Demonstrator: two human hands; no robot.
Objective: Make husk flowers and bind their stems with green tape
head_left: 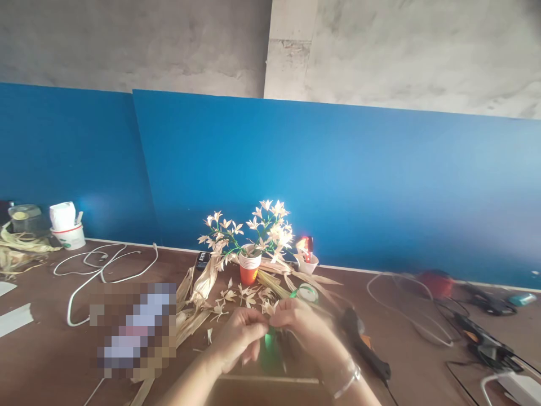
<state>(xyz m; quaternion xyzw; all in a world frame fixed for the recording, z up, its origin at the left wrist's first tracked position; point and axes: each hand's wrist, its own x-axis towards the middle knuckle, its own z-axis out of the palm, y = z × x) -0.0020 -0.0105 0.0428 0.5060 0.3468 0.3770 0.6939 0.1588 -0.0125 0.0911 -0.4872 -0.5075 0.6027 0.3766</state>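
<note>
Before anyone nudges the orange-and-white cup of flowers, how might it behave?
The cup would probably tip easily, since the flowers spread high and wide beyond its rim. It looks like paper, so is likely light. The thin-petalled flowers may bend or tear.

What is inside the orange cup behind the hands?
Green stems bearing pale flowers come up out of the cup. The stems' lower ends, and whatever else may sit deeper in, cannot be seen: the cup's wall covers them.
</note>
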